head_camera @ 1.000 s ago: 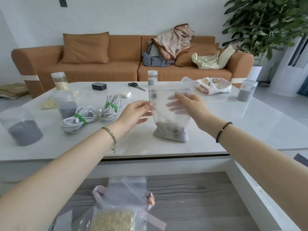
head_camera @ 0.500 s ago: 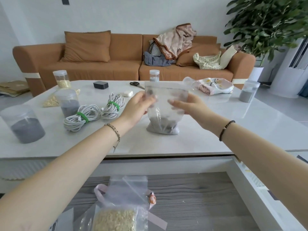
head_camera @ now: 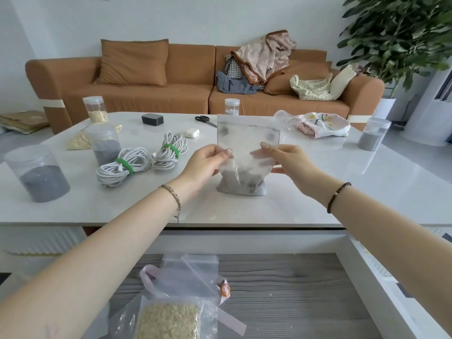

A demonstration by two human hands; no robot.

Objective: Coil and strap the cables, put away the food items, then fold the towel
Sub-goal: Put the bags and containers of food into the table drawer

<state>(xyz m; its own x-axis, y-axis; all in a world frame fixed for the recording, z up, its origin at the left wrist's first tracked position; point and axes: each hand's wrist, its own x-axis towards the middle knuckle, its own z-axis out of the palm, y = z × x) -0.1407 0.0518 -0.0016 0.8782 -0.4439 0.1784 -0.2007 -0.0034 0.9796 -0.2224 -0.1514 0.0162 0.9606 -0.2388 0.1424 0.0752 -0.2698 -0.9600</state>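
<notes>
The bag (head_camera: 247, 152), clear plastic with grey powder settled at its bottom, stands upright on the table (head_camera: 244, 211), its base touching the top not far from the near edge. The left hand (head_camera: 205, 162) pinches the bag's left edge about halfway up between thumb and curled fingers. The right hand (head_camera: 291, 162) pinches the right edge at the same height, thumb on the near face and fingers behind the plastic. To the left lie two white cable coils (head_camera: 122, 168), just beside each other, each bound with a green strap (head_camera: 125, 165). Further left stands a jar (head_camera: 39, 174) of grey powder. A patterned towel (head_camera: 320, 124) lies crumpled at the far right of the table, and scissors (head_camera: 205, 119) lie behind the bag. Below the table, an open drawer (head_camera: 293, 289) holds an oat bag (head_camera: 171, 311).
</notes>
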